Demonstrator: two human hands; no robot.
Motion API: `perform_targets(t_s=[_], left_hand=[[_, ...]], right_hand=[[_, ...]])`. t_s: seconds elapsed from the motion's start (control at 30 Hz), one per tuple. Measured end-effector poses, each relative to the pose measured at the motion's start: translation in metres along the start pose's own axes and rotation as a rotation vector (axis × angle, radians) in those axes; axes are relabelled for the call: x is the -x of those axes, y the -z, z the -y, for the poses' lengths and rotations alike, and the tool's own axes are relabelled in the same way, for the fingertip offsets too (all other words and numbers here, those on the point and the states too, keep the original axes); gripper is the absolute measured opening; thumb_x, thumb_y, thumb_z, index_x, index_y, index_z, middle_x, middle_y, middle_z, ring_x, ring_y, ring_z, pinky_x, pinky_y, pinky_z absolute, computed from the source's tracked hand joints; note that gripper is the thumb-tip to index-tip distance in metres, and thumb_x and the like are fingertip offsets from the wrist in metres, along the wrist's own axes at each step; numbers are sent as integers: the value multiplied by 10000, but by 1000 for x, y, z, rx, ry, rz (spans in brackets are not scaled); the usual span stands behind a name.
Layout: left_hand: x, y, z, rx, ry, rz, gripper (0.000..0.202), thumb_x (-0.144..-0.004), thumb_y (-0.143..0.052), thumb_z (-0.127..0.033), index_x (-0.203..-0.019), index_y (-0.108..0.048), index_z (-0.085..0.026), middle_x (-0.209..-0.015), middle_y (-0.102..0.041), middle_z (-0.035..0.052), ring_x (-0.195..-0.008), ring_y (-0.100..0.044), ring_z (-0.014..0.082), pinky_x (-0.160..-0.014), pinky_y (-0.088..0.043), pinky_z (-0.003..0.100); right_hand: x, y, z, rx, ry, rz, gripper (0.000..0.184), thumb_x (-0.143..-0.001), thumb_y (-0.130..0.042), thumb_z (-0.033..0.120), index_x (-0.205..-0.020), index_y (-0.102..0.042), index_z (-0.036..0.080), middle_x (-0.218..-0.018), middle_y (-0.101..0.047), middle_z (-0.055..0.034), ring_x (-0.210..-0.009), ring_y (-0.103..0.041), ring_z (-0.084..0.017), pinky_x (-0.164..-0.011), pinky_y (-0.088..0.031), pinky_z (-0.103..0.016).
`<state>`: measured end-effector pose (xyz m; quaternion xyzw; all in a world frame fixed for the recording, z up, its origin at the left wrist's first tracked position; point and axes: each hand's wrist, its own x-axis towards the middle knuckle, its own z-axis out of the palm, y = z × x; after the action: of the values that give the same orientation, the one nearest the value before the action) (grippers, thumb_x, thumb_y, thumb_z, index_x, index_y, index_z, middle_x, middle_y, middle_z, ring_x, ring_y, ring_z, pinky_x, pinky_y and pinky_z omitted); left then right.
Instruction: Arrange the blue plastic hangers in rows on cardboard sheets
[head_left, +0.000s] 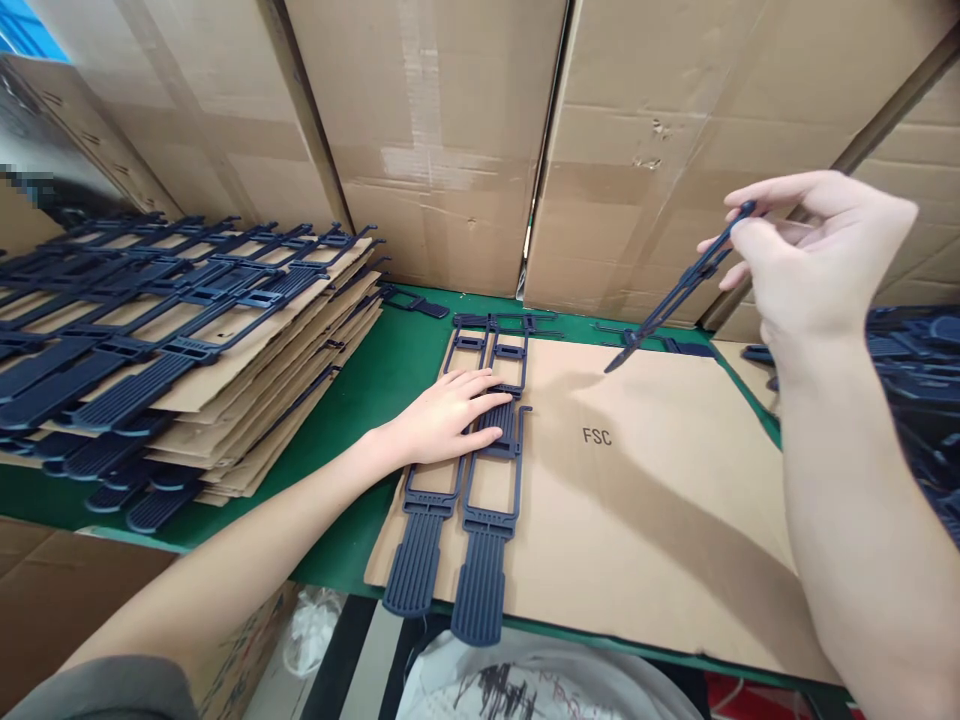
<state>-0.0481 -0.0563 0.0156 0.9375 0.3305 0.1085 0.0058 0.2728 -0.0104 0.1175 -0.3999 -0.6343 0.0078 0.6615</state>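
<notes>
My left hand [457,415] lies flat, fingers stretched out, over dark blue plastic frames laid in two columns. One ribbed frame [480,575] reaches past the near edge of a cardboard sheet [652,520] marked "FSC". Beside it lies another ribbed frame [418,560], partly hidden under my palm. Raised at the right, my right hand [817,235] pinches one end of a dark blue plastic frame [675,295]. That piece hangs tilted and edge-on, its lower end above the sheet's far part.
Left on the green table [337,390] stands a stack of cardboard sheets [262,420] layered with similar frames. More dark blue parts [919,390] are piled at the right. Large cardboard boxes [450,150] wall off the back. Loose parts [420,302] lie near them.
</notes>
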Motion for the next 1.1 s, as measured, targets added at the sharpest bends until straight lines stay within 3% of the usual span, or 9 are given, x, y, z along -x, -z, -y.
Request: perform_targets(t_s=[0.13,0.27,0.5,0.63,0.73,0.87,1.0,1.1], left_hand=[[1,-1,1,14,-4,-6,466,-928,-458,-437,-1318,-519,-189,-1427,-445,126,-1332,-376,290,-1107,-277,462],[2,-1,2,26,-10,-14,458,-927,-466,-428,-1320,-517,-198,-1426,-445,129,-1332,-378,293,-1099,-289,474],[1,-2,3,87,-21,-35,452,-913,-508,-410,-1307,-527,-188,-1425,-447,135,-1347,-350,313,-1106,-266,511],[-1,4,1,270,-77,-115,383,-922,-512,-321,-1283,-542,-196,-1442,-428,117,-1380,-293,287,-1130,-233,486],[-3,11,-3,496,-77,-215,346,-927,-501,-252,-1266,-544,-199,-1368,-508,109,-1288,-431,246,-1083,-330,419],[-5,12,-8,827,19,-302,402,-915,-531,-253,-1309,-475,-191,-1193,-631,114,-1071,-594,210,-884,-473,329],[-7,7,-10,1071,69,-300,497,-893,-577,-288,-1343,-399,-175,-1098,-673,125,-972,-637,196,-858,-486,331],[-8,3,-10,1117,128,-271,462,-879,-601,-322,-1289,-466,-156,-991,-709,102,-914,-662,190,-844,-497,326]], right_hand=[[12,-8,25,-6,-125,275,141,-709,-612,81,-817,-695,118,-719,-641,-55,-589,-665,-179,-362,-418,-190],[21,-19,24,-86,-313,534,95,-737,-626,141,-813,-678,165,-770,-657,-49,-608,-662,-174,-410,-451,-213],[26,-28,21,-222,-515,713,51,-751,-639,204,-783,-645,165,-773,-663,-55,-631,-664,-176,-486,-492,-240],[32,-33,26,-277,-514,791,64,-760,-615,194,-802,-641,154,-655,-643,-39,-579,-634,-156,-505,-503,-241],[41,-41,35,-284,-479,841,83,-770,-592,186,-820,-639,139,-624,-633,-36,-560,-616,-140,-502,-490,-227],[59,-56,48,-208,-405,917,113,-770,-543,142,-843,-629,142,-617,-615,-11,-527,-599,-125,-469,-450,-206],[78,-70,55,-169,-355,973,185,-773,-491,96,-909,-600,157,-652,-621,7,-548,-619,-118,-492,-438,-194],[89,-75,59,-212,-366,996,204,-782,-472,92,-952,-550,173,-729,-635,2,-586,-635,-118,-529,-455,-198]])
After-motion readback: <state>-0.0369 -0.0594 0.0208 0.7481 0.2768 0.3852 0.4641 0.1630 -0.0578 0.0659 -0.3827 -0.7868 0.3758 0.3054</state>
